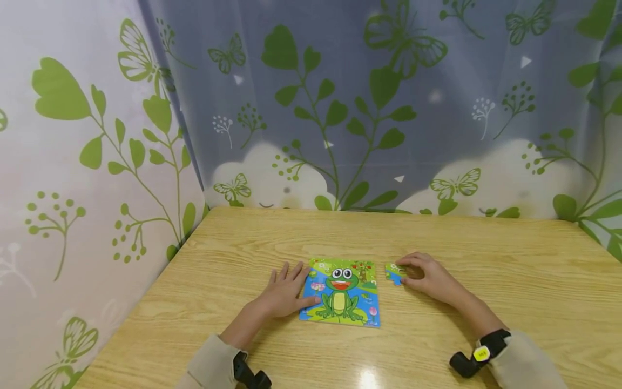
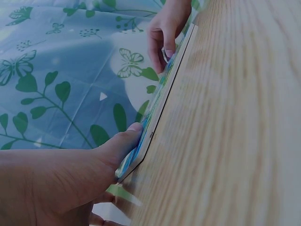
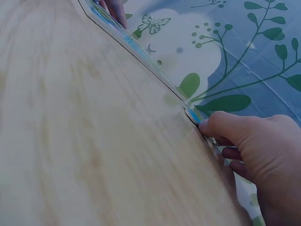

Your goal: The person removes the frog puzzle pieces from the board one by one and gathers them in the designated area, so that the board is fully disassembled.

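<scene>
The right hand (image 3: 268, 153) pinches a small blue-edged piece (image 3: 193, 115) at its thumb tip! Wooden table (image 3: 94, 136) spreads out left of the hand; beyond the thumb runs a thin colourful board (image 3: 129, 42), edge-on, the left hand (image 3: 115, 11) partly showing at its far end. Leafy printed cloth (image 3: 211, 70) fills in above the knuckles.

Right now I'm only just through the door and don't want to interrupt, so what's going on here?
A person is busy with a frog puzzle lying flat on a wooden table. Their left hand rests at its left side, thumb on the picture. Their right hand pinches a loose puzzle piece between thumb and fingers, to the right of the frog puzzle and apart from it. At this moment that piece is not set into the picture.
</scene>
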The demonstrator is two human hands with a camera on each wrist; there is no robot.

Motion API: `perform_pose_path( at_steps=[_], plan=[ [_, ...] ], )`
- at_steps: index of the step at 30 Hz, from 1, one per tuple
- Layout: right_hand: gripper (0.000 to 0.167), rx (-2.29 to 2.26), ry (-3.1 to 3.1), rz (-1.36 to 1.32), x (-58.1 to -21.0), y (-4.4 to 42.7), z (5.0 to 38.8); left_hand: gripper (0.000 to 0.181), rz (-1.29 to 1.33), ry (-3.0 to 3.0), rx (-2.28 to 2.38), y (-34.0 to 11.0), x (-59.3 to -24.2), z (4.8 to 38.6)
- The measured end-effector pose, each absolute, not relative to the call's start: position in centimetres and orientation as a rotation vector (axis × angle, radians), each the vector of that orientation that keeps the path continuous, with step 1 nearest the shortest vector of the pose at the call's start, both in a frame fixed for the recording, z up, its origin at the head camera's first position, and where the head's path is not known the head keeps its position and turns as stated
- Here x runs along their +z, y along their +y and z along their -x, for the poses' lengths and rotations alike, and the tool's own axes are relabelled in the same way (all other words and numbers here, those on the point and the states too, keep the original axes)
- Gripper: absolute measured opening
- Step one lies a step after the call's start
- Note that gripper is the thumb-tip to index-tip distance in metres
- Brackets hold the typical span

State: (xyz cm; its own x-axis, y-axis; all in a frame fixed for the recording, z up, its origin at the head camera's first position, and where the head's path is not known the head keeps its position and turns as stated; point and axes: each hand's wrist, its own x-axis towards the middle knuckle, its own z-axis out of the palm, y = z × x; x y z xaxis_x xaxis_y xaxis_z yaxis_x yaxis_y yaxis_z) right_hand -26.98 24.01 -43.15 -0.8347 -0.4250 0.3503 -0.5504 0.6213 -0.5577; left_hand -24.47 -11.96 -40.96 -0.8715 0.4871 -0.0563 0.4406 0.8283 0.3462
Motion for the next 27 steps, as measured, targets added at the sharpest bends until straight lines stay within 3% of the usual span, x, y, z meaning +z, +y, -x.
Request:
perform_pose_path(
  at_steps=[27],
  plan=[
    [0.039,1.032,-2.697,-0.786,-43.16,23.97,27.07,0.08,-0.722,2.863,0.488,-12.03,-41.09,24.52]
  ],
)
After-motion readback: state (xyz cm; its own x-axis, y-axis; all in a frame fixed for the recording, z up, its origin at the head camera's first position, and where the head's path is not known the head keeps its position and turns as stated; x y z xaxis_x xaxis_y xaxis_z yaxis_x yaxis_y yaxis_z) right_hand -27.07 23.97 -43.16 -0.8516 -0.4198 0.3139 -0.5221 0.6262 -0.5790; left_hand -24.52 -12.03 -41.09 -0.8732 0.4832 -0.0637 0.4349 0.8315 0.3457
